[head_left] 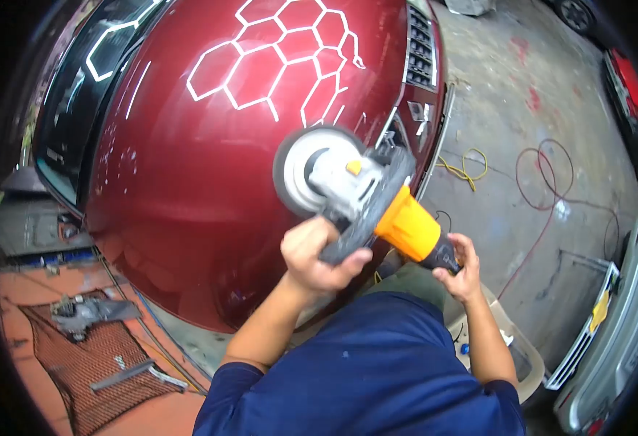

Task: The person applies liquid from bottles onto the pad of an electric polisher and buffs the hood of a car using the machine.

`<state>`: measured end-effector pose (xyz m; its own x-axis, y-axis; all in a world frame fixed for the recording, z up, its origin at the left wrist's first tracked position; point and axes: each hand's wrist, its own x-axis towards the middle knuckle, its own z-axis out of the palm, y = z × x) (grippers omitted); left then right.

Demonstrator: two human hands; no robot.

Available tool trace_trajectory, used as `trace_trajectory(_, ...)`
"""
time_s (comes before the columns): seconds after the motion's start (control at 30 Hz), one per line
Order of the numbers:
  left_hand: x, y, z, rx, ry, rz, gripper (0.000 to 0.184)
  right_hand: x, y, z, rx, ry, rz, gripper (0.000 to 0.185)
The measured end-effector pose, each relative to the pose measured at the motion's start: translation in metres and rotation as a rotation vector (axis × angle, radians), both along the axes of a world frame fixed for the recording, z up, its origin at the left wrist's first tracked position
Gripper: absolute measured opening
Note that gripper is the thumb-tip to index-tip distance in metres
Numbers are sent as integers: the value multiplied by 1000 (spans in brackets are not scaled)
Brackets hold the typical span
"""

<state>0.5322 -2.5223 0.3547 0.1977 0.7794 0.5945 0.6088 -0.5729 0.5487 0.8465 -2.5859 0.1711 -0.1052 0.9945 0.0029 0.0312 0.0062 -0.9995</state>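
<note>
The polisher (408,224), over the red hood (181,160), spans from left hand (322,259), grip clamped round its black handle (355,238), to right hand (462,270), grip curled round its dark rear end (444,254); orange body, round white-and-grey pad (301,167)

Floor, grey section (493,94): worn and stained, with red marks (534,99) and a pale patch (562,211). On it:
- One yellow line (458,173), loosely looped.
- One thin dark-red line (526,254), coiled in overlapping loops, one end running towards the beige item.
- One beige item (531,386), partly hidden; type unclear.

Surface, orange-red section (14,305): scuffed, at lower left. On it:
- One black mesh (79,370), spread out, edges uneven. Upon the mesh: one grey bar (121,375), laid slantwise, and one small pale piece (119,361). At its upper part: one grey and dark part (90,312), irregular, identity unclear.
</note>
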Motion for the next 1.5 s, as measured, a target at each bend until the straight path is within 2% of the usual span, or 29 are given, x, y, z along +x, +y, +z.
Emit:
trace_trajectory(0.13,30,92,-2,-54,77,-119,50,-3,34,-8,-31,173,-143,83)
trace_trajectory(0.2,59,122,4,-195,19,-140,40,-1,48,-9,-65,216,-174,80)
trace_trajectory(0.23,67,136,5,-143,97,-138,36,0,53,-12,-95,234,-187,78)
trace_trajectory(0.37,90,161,-9,-108,132,-141,36,-9,51,-26,-186,284,-247,80)
trace_trajectory(0.47,102,147,-1,-153,188,-83,49,-16,33,-34,-201,340,-260,81)
trace_trajectory(0.5,103,142,-6,-84,159,-88,49,-21,23,-32,-218,367,-246,81)
trace_trajectory(0.63,87,102,-9,-88,235,-49,45,-46,-16,-45,-222,437,-219,86)
trace_trajectory(0.73,73,71,-9,-73,169,-89,44,-60,-44,-45,-252,441,-195,88)
trace_trajectory(0.77,65,61,-8,-83,235,-75,47,-64,-52,-43,-261,444,-190,88)
trace_trajectory(1.17,11,-39,-22,-75,235,-144,54,-87,-131,-65,-255,478,-61,92)
trace_trajectory(1.27,-10,-72,-29,-39,244,-166,53,-82,-144,-64,-279,409,17,92)
trace_trajectory(1.33,-23,-99,-30,-17,231,-182,47,-75,-150,-64,-231,282,61,92)
trace_trajectory(1.43,-49,-130,-44,-3,208,-179,52,-67,-152,-62,-216,153,153,93)
trace_trajectory(1.5,-49,-127,-45,10,140,-184,53,-66,-148,-62,-176,126,109,92)
